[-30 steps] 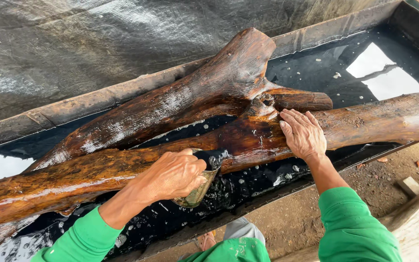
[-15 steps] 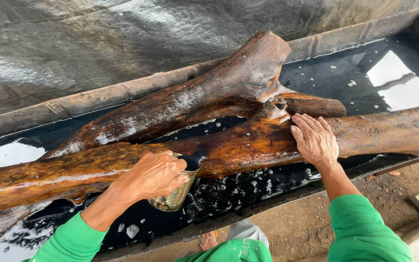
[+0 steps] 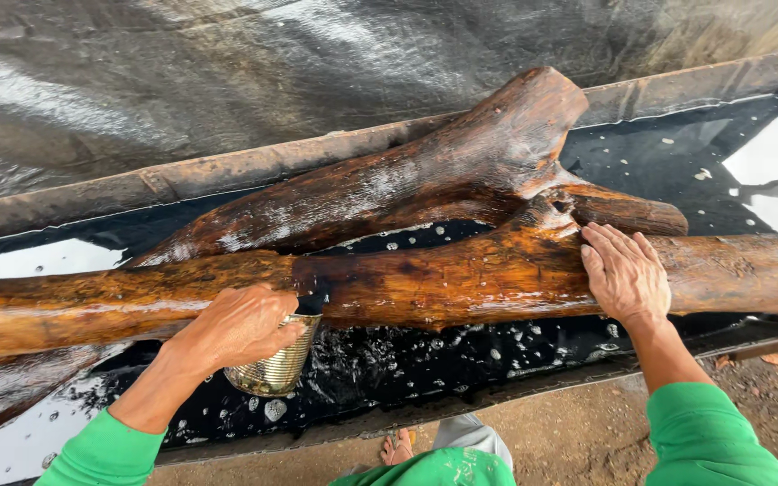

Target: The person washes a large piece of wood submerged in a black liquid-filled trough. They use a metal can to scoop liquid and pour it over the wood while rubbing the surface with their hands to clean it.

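Note:
My left hand [image 3: 236, 326] grips a ribbed metal tin can [image 3: 276, 364], held tilted against the near side of a long wet brown log [image 3: 443, 283]. My right hand [image 3: 625, 273] lies flat, fingers spread, on the same log further right. A second, thicker forked log [image 3: 425, 180] lies behind it, shiny and wet. Both logs rest in a long trough [image 3: 227, 175] holding dark liquid [image 3: 407, 360] with bubbles on its surface. Green sleeves cover both my forearms.
Grey-black plastic sheeting [image 3: 227, 81] hangs behind the trough. The near trough edge [image 3: 533, 387] runs just below the logs. Below it lie bare brown ground [image 3: 569, 441] and my sandalled foot [image 3: 396, 445].
My left hand has brought the can down and left toward the dark liquid. The view has shifted; my right hand stays flat on the log.

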Available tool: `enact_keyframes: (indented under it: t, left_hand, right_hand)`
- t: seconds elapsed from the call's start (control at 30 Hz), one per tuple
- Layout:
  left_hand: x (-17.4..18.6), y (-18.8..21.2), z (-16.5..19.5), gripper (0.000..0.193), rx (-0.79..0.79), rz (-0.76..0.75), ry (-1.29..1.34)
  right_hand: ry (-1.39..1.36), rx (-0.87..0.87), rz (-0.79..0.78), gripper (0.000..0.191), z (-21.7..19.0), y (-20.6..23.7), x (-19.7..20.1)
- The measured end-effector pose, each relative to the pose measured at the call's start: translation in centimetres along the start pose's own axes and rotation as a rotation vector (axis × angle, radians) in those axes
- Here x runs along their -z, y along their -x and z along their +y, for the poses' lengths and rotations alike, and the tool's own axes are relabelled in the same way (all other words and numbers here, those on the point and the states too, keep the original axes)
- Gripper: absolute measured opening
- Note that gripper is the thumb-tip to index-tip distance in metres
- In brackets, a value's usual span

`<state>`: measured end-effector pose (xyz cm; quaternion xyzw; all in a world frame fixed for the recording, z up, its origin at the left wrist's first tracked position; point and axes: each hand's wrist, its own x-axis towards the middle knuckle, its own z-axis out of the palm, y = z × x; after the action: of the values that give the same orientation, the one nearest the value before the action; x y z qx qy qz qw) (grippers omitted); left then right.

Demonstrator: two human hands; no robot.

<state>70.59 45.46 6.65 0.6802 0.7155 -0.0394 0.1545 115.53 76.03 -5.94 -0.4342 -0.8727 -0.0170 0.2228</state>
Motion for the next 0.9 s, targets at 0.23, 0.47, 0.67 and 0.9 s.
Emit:
enact_keyframes:
  t: [0.23,0.47,0.67,0.9]
  left_hand:
    - [-1.2,2.0,-3.5,0.037,0.136,-0.037,0.047]
    - [-3.4,4.1,-8.1,0.041,0.264,0.016,-0.062]
    - [-7.2,6.5,-11.6,0.038,0.352,0.058,-0.052]
    - [-13.7,7.1,-11.1,0.027,0.231,-0.046,0.001]
  right_hand:
    - [0.005,-0.009,0.006,0.047,0.2,0.0,-0.1]
    - [-0.011,0.019,0.027,0.046,0.8,0.3,-0.5]
    - [0.017,0.026,-0.006,0.047,1.8,0.3,-1.1]
    - [0.054,0.022,-0.028,0.048,2.5,0.4,-1.4]
